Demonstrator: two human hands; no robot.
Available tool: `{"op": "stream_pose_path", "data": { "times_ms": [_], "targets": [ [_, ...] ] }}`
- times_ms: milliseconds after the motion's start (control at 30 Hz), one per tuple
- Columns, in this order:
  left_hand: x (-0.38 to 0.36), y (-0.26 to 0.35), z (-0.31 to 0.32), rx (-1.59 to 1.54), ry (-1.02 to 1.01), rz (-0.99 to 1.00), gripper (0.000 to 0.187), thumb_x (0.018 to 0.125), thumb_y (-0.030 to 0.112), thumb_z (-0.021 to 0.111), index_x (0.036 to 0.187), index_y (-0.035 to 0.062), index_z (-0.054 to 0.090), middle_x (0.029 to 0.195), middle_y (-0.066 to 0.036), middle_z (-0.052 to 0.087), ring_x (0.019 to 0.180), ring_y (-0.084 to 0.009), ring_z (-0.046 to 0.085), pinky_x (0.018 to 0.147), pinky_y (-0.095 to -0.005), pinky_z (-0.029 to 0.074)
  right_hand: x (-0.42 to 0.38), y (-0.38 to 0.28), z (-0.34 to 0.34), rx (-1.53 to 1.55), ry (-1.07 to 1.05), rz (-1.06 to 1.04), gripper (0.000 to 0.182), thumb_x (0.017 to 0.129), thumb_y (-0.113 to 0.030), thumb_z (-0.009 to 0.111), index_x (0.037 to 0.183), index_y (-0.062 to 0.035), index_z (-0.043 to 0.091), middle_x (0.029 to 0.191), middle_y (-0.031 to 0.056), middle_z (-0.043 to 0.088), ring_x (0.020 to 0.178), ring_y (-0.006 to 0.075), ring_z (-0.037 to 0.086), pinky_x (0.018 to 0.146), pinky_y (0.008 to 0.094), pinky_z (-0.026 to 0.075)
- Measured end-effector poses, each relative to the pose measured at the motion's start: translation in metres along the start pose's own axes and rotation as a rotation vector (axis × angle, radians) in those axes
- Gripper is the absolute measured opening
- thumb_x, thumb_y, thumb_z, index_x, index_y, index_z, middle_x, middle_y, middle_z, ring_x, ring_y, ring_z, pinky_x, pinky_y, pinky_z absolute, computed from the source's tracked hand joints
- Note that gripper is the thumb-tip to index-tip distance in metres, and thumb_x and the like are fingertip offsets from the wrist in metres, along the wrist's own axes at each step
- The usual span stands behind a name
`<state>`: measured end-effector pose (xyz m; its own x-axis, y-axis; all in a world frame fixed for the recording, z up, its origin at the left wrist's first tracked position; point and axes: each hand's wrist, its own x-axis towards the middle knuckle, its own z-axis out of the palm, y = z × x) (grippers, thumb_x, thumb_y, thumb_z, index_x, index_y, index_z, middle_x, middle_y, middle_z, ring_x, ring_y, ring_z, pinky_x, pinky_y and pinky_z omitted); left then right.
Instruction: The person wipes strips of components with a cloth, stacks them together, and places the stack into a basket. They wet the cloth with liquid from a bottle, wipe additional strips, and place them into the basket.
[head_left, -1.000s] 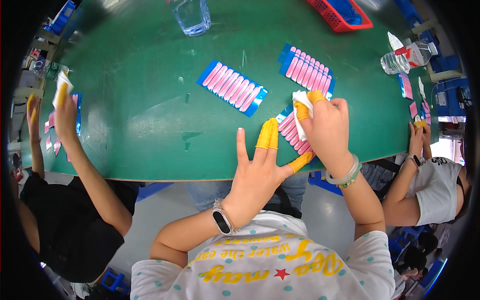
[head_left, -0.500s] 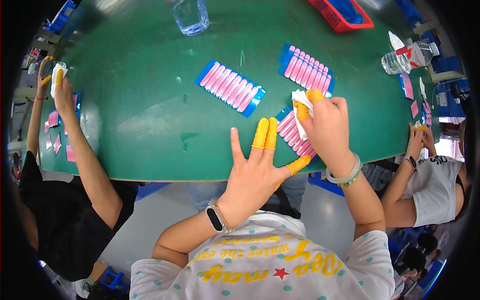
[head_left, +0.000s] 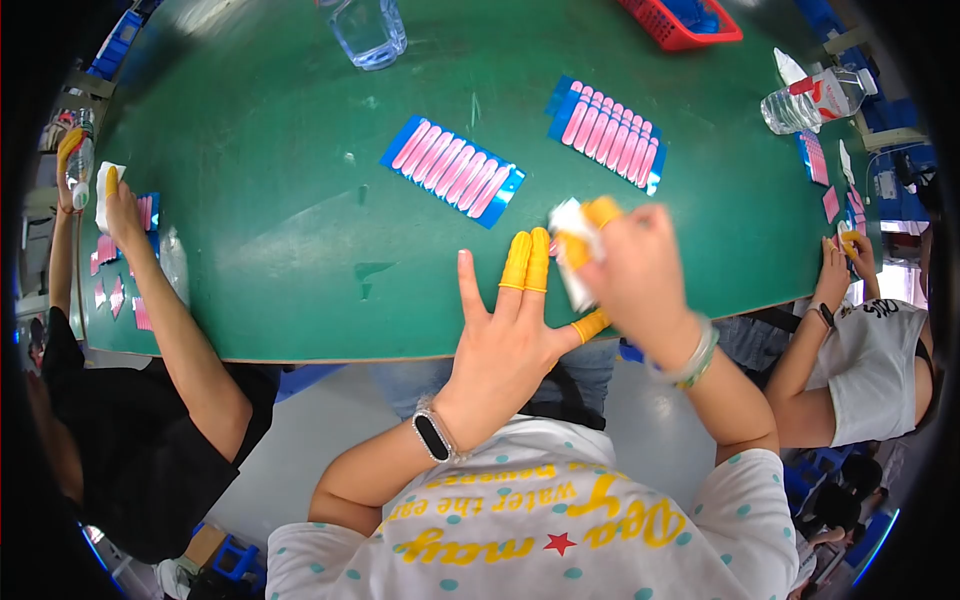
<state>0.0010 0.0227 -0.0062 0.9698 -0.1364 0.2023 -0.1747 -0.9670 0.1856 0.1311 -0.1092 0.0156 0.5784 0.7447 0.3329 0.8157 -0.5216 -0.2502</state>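
My left hand (head_left: 505, 345) lies spread at the table's near edge, with yellow finger cots on some fingers and its thumb stretched towards my right hand. My right hand (head_left: 645, 275), blurred by motion and also wearing yellow finger cots, pinches a folded white cloth (head_left: 578, 290). The cloth is just right of my left fingertips. The blue sheet with pink strips under it is now almost wholly hidden by the cloth and hands. Beyond my hands lie another blue sheet with rounded pink strips (head_left: 453, 170) and, to its right, a small overlapping stack of such sheets (head_left: 607, 135).
A clear plastic container (head_left: 368, 35) and a red basket (head_left: 685, 38) with blue contents stand at the far side of the green table (head_left: 280, 200). A bottle (head_left: 815, 100) is at right. Co-workers sit left and right; the left one holds a bottle and white cloth.
My right hand has swept the white cloth leftwards, towards my left fingers, covering the pink strips seen before. My left hand has hardly moved. The left co-worker's hands have shifted slightly.
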Motion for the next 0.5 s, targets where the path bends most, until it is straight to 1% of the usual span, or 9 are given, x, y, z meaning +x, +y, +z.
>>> {"op": "stream_pose_path", "data": {
  "times_ms": [67,100,200,233,300,333,400,433,500],
  "targets": [
    [0.000,0.001,-0.002,-0.033,0.005,-0.007,0.036,0.088,0.031,0.059,0.121,0.0446,0.063,0.141,-0.030,0.045,0.138,-0.0377,0.040,0.107,-0.0783,0.012,0.015,0.011,0.000,-0.068,0.021,0.186,0.018,0.076,-0.016,0.073,0.078,-0.0052,0.058,0.067,0.0094,0.057,0.068,0.0254,0.060,0.080,0.0417,0.041],
    [0.001,0.001,-0.003,-0.073,0.018,-0.019,0.036,0.089,0.027,0.054,0.121,0.0424,0.062,0.141,-0.031,0.045,0.139,-0.0378,0.038,0.108,-0.0782,0.013,0.016,0.007,0.001,-0.067,0.031,0.178,0.018,0.076,-0.016,0.073,0.078,-0.0052,0.058,0.067,0.0094,0.057,0.068,0.0254,0.060,0.080,0.0417,0.041],
    [0.000,0.002,-0.007,-0.050,-0.012,-0.011,0.036,0.090,0.027,0.053,0.122,0.0424,0.061,0.140,-0.031,0.045,0.139,-0.0376,0.039,0.108,-0.0775,0.013,-0.009,-0.008,0.011,-0.022,-0.006,-0.102,0.017,0.079,-0.016,0.072,0.080,-0.0037,0.060,0.069,0.0098,0.058,0.066,0.0241,0.059,0.079,0.0420,0.041],
    [0.001,0.000,-0.008,-0.055,-0.049,-0.005,0.038,0.091,0.027,0.053,0.124,0.0434,0.060,0.140,-0.031,0.045,0.139,-0.0376,0.039,0.108,-0.0772,0.013,-0.006,-0.019,0.012,0.094,0.069,-0.046,0.019,0.074,-0.015,0.074,0.081,-0.0026,0.060,0.070,0.0116,0.059,0.066,0.0249,0.059,0.079,0.0417,0.042],
    [0.000,-0.001,-0.006,-0.072,-0.020,-0.022,0.034,0.090,0.028,0.055,0.121,0.0405,0.062,0.139,-0.029,0.047,0.138,-0.0371,0.040,0.109,-0.0768,0.014,0.007,-0.003,-0.005,-0.001,-0.023,0.036,0.022,0.068,-0.013,0.075,0.082,-0.0025,0.061,0.071,0.0118,0.060,0.067,0.0252,0.060,0.081,0.0413,0.042],
    [0.000,-0.002,-0.005,-0.021,-0.005,0.000,0.038,0.088,0.031,0.058,0.124,0.0438,0.060,0.138,-0.029,0.047,0.136,-0.0370,0.042,0.107,-0.0776,0.015,0.011,0.004,-0.003,0.009,-0.032,0.024,0.022,0.068,-0.013,0.075,0.082,-0.0025,0.061,0.071,0.0118,0.060,0.067,0.0252,0.060,0.081,0.0413,0.042],
    [-0.001,-0.002,-0.004,0.010,0.013,0.018,0.045,0.089,0.031,0.058,0.129,0.0491,0.056,0.135,-0.029,0.047,0.133,-0.0364,0.045,0.106,-0.0784,0.015,0.017,0.013,0.004,-0.075,0.040,0.237,0.023,0.070,-0.013,0.075,0.085,-0.0034,0.061,0.074,0.0122,0.062,0.069,0.0254,0.061,0.081,0.0402,0.043],
    [-0.001,-0.001,-0.002,0.010,0.017,0.012,0.045,0.089,0.031,0.058,0.129,0.0491,0.056,0.135,-0.029,0.047,0.133,-0.0364,0.045,0.106,-0.0784,0.015,0.012,0.007,0.006,-0.076,0.039,0.231,0.023,0.070,-0.013,0.075,0.085,-0.0034,0.061,0.074,0.0122,0.062,0.069,0.0254,0.061,0.081,0.0402,0.043],
    [-0.004,0.000,0.000,-0.019,-0.071,0.000,0.049,0.089,0.028,0.057,0.131,0.0531,0.053,0.133,-0.031,0.048,0.133,-0.0358,0.045,0.107,-0.0777,0.015,-0.006,-0.014,0.007,0.050,-0.025,-0.061,0.020,0.077,-0.014,0.074,0.091,-0.0043,0.063,0.070,0.0103,0.062,0.064,0.0266,0.060,0.079,0.0391,0.042]
  ]
}}
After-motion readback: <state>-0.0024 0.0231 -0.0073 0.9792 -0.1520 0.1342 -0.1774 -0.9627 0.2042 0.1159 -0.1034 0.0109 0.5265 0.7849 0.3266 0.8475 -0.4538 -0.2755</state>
